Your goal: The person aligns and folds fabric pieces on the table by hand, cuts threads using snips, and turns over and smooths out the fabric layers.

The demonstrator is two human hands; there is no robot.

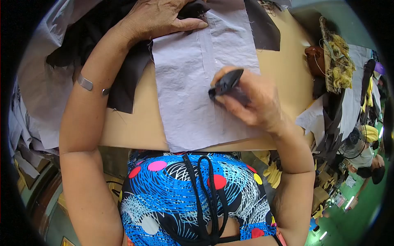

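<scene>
A pale grey-lilac cloth piece [180,82] lies over the tan table top, with a lengthwise seam strip [206,53] down its middle. At the top edge, my left hand [160,16] rests flat on the cloth with its thumb stretched out toward the seam. Its other fingers are partly cut off by the frame edge. My right hand [258,98] is wrapped around a black hand tool [227,84] over the seam on the near half of the cloth. Motion smears this hand, and the exact kind of tool cannot be made out.
Dark cloth pieces [266,33] lie under and beside the pale one on the table [287,69]. To the right are a brown object [314,59] and a board with yellow threads [338,61]. Fabric piles flank both sides. A fan [353,141] and another person [365,160] are farther right.
</scene>
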